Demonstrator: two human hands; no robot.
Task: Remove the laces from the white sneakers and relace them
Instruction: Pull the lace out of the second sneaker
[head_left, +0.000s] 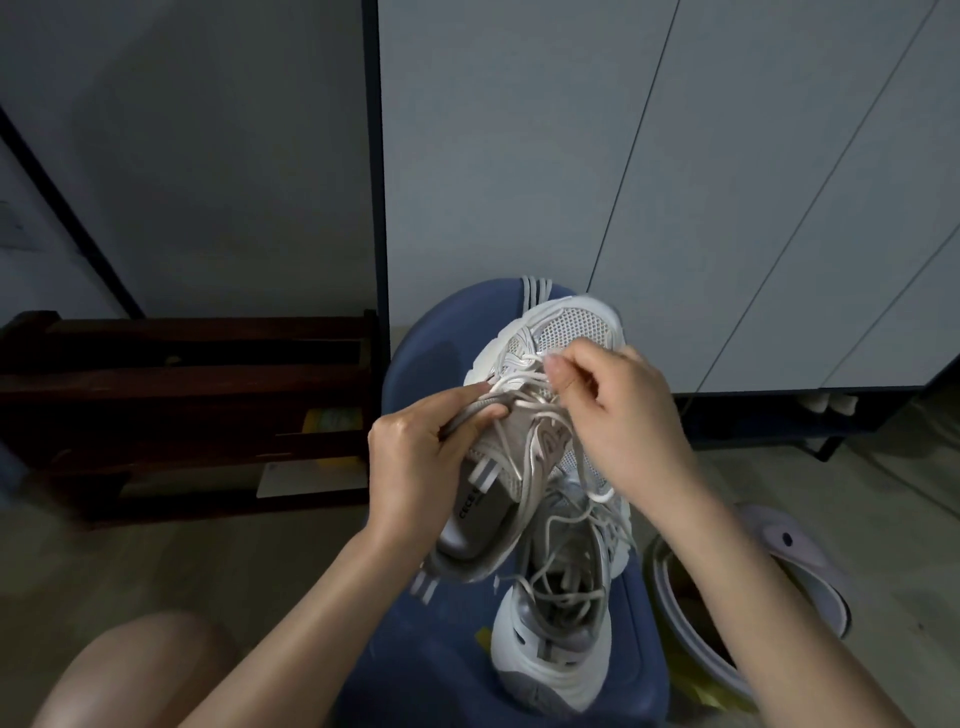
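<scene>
Upper sneaker (524, 415) held above a blue stool (421, 343); left hand (415, 457) grips its tongue and lace (524, 402). Right hand (618, 410) pinches a lace strand near the toe; second sneaker (561, 613) rests on the stool beneath.

Stool: blue stool (415, 353) right in front of me.
Rack: dark wooden rack (182, 410) to my left, on the floor.
Cabinet: pale cabinet doors (727, 182) ahead.
Slipper: lilac slipper (795, 561) at my right.

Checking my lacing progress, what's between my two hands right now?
In the head view, the held sneaker's laced upper, crossed by loose laces, lies between the left hand and right hand.
</scene>
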